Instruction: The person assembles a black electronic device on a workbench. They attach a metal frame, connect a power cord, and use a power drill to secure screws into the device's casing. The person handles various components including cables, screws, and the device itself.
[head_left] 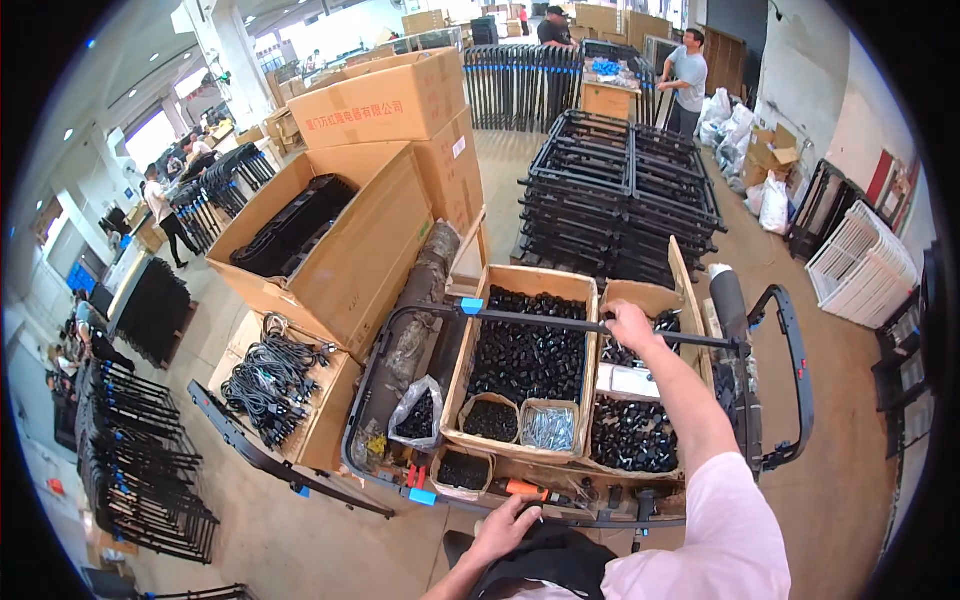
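A: Where does the black frame [540, 319] lie rel. to the R hand [632, 328]?

B: At its fingers. The frame's far bar runs L to R across the wooden tray [456, 395] of small black caps [530, 350]; the R hand comes over that bar from the near R side, approx. above the tray's R part.

A: State of the R hand?

B: Fingers bent, pointing down & L. Can't tell if they grip the bar, pinch a small part or only touch.

A: And the L hand [503, 532]?

B: Bottom ctr., next to the frame's near bar, well apart from the R hand. Fingers curled; can't tell if they pinch anything.

A: Other parts, pls.?

B: Blue clip [471, 306] on the far bar, to the L of the R hand; 2nd blue piece [422, 496] on the near bar, L of the L hand. Btwn the bars: tub of silver screws [548, 428], white box [628, 380] & black knobs [632, 435], the last two on the near side of the R hand. Orange tool [525, 490] just beyond the L hand.

A: Surroundings?

B: Far L, cardboard box [350, 245] w/ black parts inside; nearer, cables [272, 385] in a heap. Bkgd.: stacked frames [620, 190].
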